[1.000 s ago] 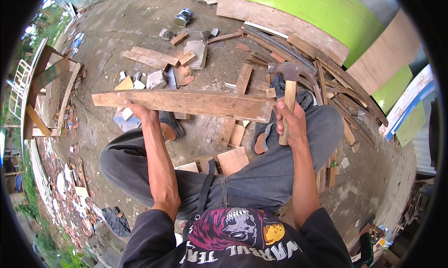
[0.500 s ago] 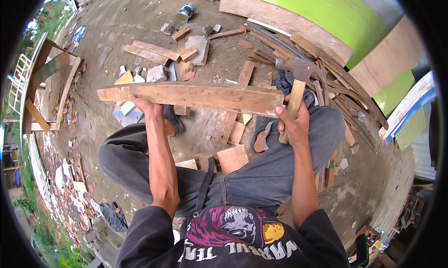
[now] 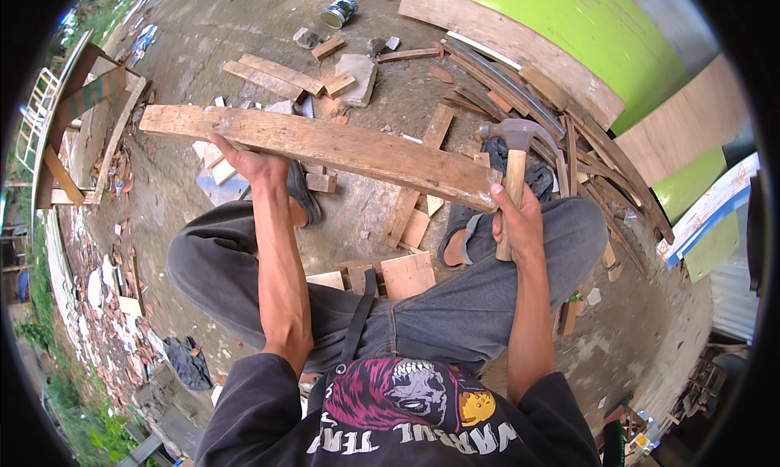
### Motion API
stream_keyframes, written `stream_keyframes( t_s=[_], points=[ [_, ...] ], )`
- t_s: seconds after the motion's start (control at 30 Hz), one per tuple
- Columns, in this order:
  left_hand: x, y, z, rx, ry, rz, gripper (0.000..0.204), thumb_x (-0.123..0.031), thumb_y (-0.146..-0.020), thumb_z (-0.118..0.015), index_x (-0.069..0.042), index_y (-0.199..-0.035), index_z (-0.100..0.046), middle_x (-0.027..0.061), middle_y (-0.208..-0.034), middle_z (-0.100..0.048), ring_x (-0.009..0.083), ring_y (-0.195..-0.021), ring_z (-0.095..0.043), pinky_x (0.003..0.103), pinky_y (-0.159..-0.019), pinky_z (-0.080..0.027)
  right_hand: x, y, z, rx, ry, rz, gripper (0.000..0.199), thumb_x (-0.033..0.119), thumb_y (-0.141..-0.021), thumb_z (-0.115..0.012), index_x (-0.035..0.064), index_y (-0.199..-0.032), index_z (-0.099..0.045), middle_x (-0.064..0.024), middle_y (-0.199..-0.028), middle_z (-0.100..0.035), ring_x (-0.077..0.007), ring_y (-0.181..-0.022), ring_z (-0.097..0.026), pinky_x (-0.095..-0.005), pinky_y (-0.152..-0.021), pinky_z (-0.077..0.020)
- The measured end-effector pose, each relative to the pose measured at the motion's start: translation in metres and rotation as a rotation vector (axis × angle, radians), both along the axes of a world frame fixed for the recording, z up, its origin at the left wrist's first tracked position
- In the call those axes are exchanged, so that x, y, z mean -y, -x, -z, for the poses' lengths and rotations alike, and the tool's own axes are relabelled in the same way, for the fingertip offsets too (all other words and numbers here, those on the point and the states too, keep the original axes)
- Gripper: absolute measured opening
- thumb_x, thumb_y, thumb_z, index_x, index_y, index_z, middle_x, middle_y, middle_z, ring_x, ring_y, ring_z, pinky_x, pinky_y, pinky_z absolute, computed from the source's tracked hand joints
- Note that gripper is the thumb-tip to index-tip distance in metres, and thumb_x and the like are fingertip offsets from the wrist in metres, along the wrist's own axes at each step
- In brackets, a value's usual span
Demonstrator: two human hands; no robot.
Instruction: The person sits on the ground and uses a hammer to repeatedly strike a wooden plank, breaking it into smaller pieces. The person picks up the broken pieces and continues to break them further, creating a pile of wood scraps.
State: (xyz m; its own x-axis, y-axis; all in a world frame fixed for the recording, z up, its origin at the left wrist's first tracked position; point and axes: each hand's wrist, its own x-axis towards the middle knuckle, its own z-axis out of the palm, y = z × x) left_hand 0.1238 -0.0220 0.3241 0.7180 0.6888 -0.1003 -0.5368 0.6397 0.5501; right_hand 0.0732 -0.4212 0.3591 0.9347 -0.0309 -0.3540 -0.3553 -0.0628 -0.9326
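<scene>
A long wooden plank (image 3: 341, 147) spans the space in front of me, its left end raised higher in the view than its right. My left hand (image 3: 258, 165) grips its lower edge left of the middle, with fingers hidden behind the wood. In my right hand (image 3: 520, 221) is a claw hammer (image 3: 513, 174), head up, its wooden handle upright against the palm. The thumb of that same hand presses the plank's right end. Below the plank, my crossed legs in grey trousers rest on the ground.
Loose wood offcuts (image 3: 272, 77) and a stone block (image 3: 356, 78) lie ahead, near a tin can (image 3: 339, 12). A pile of wood strips (image 3: 585, 154) sits at right beside green panels (image 3: 561, 44). At left stands a wooden frame (image 3: 73, 117); small boards (image 3: 409, 276) lie between my legs.
The plank's left end has risen and its right end has dipped slightly. My left hand has moved up a little with it; the hammer stays in my right hand.
</scene>
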Motion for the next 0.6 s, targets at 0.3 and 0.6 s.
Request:
stream_keyframes(
  t_s=[0.3,0.6],
  points=[
    [0.002,0.002,-0.016,-0.107,-0.113,-0.026,0.041,-0.033,-0.082,-0.056,-0.001,-0.108,-0.055,0.0157,-0.092,-0.062,0.0289,-0.087,-0.062,0.044,-0.081,-0.052,0.007,-0.014,0.002,0.304,0.779,-0.397,0.038,0.031,-0.091,-0.067,0.0016,-0.114,-0.06,-0.0205,-0.081,-0.065,-0.033,-0.071,-0.065,-0.0408,-0.066,-0.0501],
    [0.016,0.011,-0.045,-0.051,-0.394,0.063,0.056,-0.026,-0.081,-0.055,-0.004,-0.132,-0.047,0.0132,-0.109,-0.058,0.0272,-0.092,-0.061,0.042,-0.082,-0.052,-0.041,-0.034,-0.064,0.316,1.133,-0.989,0.033,0.025,-0.09,-0.061,0.0092,-0.119,-0.062,-0.0233,-0.086,-0.067,-0.0397,-0.082,-0.066,-0.0472,-0.073,-0.0513]
  ],
)
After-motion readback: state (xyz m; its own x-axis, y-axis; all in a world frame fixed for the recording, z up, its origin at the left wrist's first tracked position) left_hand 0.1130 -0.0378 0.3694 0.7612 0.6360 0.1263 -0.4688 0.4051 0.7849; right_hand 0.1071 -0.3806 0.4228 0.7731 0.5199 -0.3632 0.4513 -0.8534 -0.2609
